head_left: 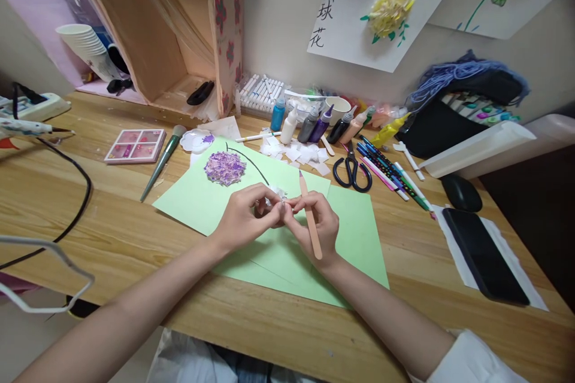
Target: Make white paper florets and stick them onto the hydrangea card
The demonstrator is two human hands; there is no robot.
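Above the green paper (359, 239), my left hand (249, 212) and my right hand (314, 221) meet at the fingertips. Both pinch a small piece of white paper (278, 191), mostly hidden by the fingers. A wooden stick (313, 224) with a purple tip is also held between the fingers of my right hand and slants across it. Left of my hands, a round purple-and-white paper flower (224, 168) lies on the green paper, with a dark curved line (249, 160) drawn to its right.
Behind the paper are white scraps (299, 152), paint bottles (320, 125), black-handled scissors (353, 172) and several pens (390, 170). A green-handled brush (162, 163) and pink palette (135, 146) lie left. At right are a phone (485, 254) and mouse (462, 192).
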